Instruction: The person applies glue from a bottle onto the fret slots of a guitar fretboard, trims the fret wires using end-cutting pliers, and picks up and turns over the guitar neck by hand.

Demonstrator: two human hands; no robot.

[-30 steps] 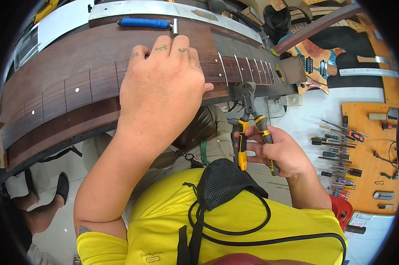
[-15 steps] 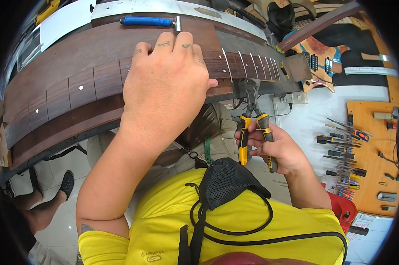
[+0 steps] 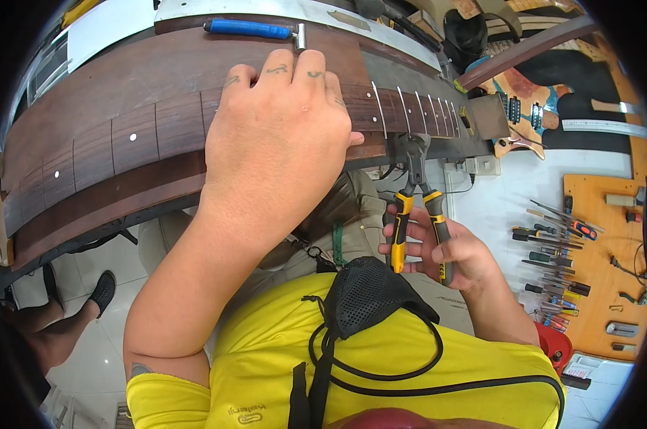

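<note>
This is a workshop, one where guitars or similar instruments are worked on. A long wooden fretboard [image 3: 134, 161] with round inlay dots lies across the tabletop [image 3: 395, 68]; metal frets show toward its right end, while bare slots cross the left. A colourful electric guitar body [image 3: 527, 107] with dark pickups sits off to the right, near a steel ruler [image 3: 602, 127]. Beyond, files and screwdrivers [image 3: 584, 230] hang in a close row beside and over an orange-brown wooden board [image 3: 591, 193] that carries more tools. A blue-handled tool [image 3: 252, 28] rests behind the fretboard, and pliers [image 3: 415, 168] with yellow-and-black grips stand at its near edge.
</note>
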